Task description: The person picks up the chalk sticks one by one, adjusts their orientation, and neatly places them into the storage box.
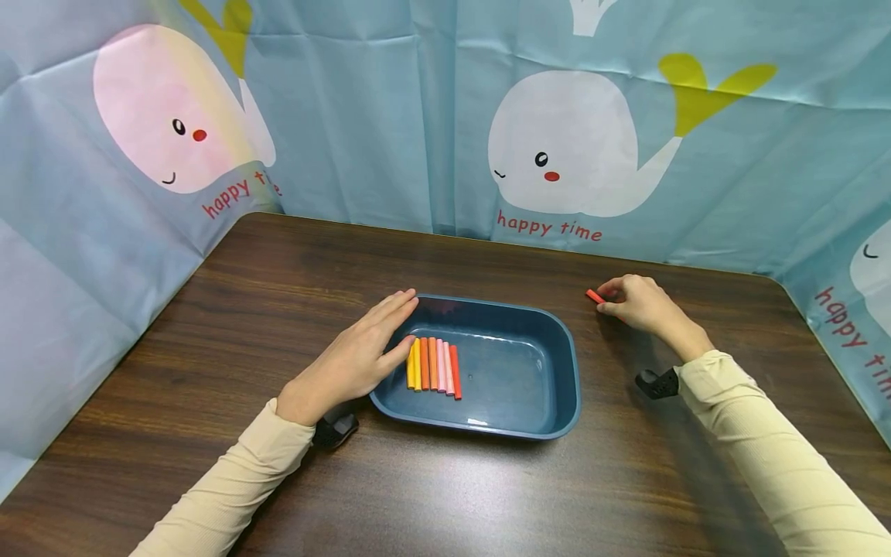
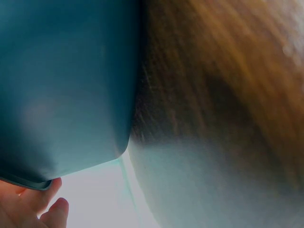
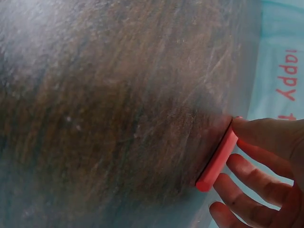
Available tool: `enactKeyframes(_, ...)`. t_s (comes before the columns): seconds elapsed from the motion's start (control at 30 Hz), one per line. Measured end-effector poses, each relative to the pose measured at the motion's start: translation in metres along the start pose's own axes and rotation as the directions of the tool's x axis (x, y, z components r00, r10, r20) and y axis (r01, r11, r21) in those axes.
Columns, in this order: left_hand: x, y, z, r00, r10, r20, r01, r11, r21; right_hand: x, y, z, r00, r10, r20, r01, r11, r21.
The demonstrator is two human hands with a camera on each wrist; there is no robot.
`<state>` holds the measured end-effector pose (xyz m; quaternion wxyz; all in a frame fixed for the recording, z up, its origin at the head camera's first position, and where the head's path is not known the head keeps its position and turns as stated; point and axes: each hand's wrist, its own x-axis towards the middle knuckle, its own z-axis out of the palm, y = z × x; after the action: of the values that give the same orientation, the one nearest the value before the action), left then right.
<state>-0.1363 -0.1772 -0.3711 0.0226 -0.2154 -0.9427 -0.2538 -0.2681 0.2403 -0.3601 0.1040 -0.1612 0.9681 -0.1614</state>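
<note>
A dark blue plastic tub [image 1: 511, 433] stands on the table. Inside it, at the left, lies a row of crayons [image 1: 433, 365] side by side, running from yellow through orange and pink to red. My left hand [image 1: 351, 356] lies over the tub's left side with its fingers straight along the rim and its thumb reaching inside, near the yellow crayons. Right of the tub, my right hand [image 1: 642, 303] pinches a single red crayon [image 3: 217, 164] close over the table, the thumb near one end. Its other end sticks out from the fingertips.
The brown wood-grain table [image 1: 445, 495] reaches back to a light blue curtain [image 1: 362, 116] printed with whales. Black straps show under both wrists, the right one [image 1: 657, 384] close to the table.
</note>
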Motion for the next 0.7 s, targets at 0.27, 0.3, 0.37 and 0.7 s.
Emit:
enactKeyframes(0.27,-0.0007,-0.0002,0.0,1.0,0.002,-0.004,-0.002,1.0,0.004,0.0029,-0.0021,0.0044,1.0,-0.018,-0.012,0.017,0.998,-0.052)
enactKeyframes(0.3,-0.0008,-0.0002,0.0001,1.0,0.002,-0.005,-0.002,1.0,0.005,0.0028,-0.0026,0.0049,1.0,-0.02,-0.018,0.019,0.998,-0.056)
enactKeyframes(0.37,-0.0009,0.0,0.0002,1.0,0.001,-0.006,-0.001,1.0,0.006,0.0022,-0.003,0.0061,0.999,-0.024,-0.036,0.022,0.998,-0.065)
enactKeyframes(0.7,-0.0011,-0.0003,0.0013,1.0,0.01,-0.014,-0.01,1.0,0.008,0.0,-0.0027,0.0089,0.997,-0.02,-0.077,0.015,0.997,-0.075)
